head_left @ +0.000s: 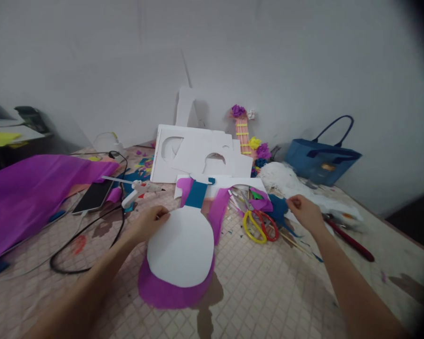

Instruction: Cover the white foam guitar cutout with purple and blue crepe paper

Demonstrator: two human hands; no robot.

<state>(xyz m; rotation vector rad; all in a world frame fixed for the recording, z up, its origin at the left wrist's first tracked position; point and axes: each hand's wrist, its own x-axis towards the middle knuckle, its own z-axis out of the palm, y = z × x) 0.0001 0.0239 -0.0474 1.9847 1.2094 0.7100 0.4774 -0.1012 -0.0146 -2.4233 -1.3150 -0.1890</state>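
Note:
A rounded white board cutout [182, 247] with a narrow neck lies in front of me. Blue paper [197, 193] covers part of its neck. From under its near edge shows a rounded sheet of purple paper [173, 295]. My left hand [153, 223] has its fingers closed at the cutout's upper left edge. On the right, my right hand [304, 210] pinches a crumpled scrap of blue paper [278, 209]. Two pairs of scissors, one yellow-handled [253, 228] and one red-handled [267, 226], lie between the cutout and this hand.
A white glue gun [137, 190], its black cable [70, 271] and a phone [93, 196] lie to the left, beside a large purple sheet [42, 193]. White boards with cut-out holes [194, 155] stand behind. A red-handled tool [353, 240] and a blue bag [325, 160] are on the right.

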